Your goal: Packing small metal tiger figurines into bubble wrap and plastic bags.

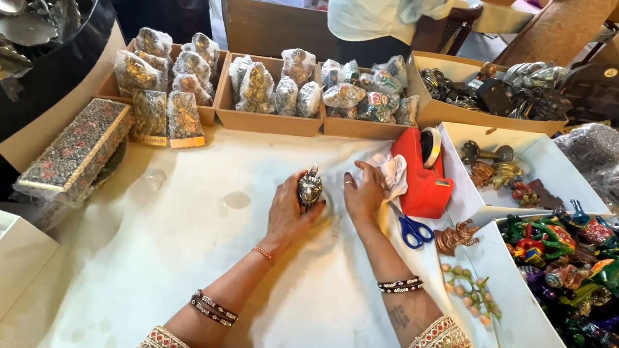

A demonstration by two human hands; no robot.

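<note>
a table under a creased white cloth fills the view, lit evenly by soft light. cardboard boxes line its far edge, white boxes its right edge. a large brown carton stands behind, beside a person in a pale shirt.
</note>
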